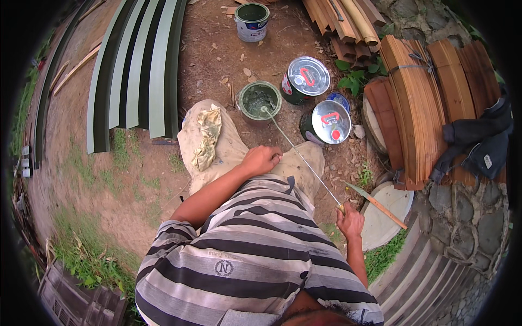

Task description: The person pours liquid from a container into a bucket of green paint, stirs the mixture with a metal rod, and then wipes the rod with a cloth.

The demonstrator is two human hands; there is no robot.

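My right hand (349,219) is closed around the yellowish handle end of a long thin rod (303,156). The rod slants up and left, its pale far tip in an open paint can (240,106) with green paint inside. My left hand (262,161) rests on my lap, fingers curled in, with nothing visible in it. A stained, crumpled cloth (208,138) lies across my left thigh. Right of the open can stand two lidded metal cans, the farther can (308,76) and the nearer can (330,122), both with red carry handles on their silver lids.
Another open can (252,23) stands farther off. Green-grey metal channels (163,70) lie at the left. Stacked wooden planks (416,108) rise at the right, with dark cloth (478,138) over them. A wooden-handled blade (379,206) lies across a round pale slab (392,228).
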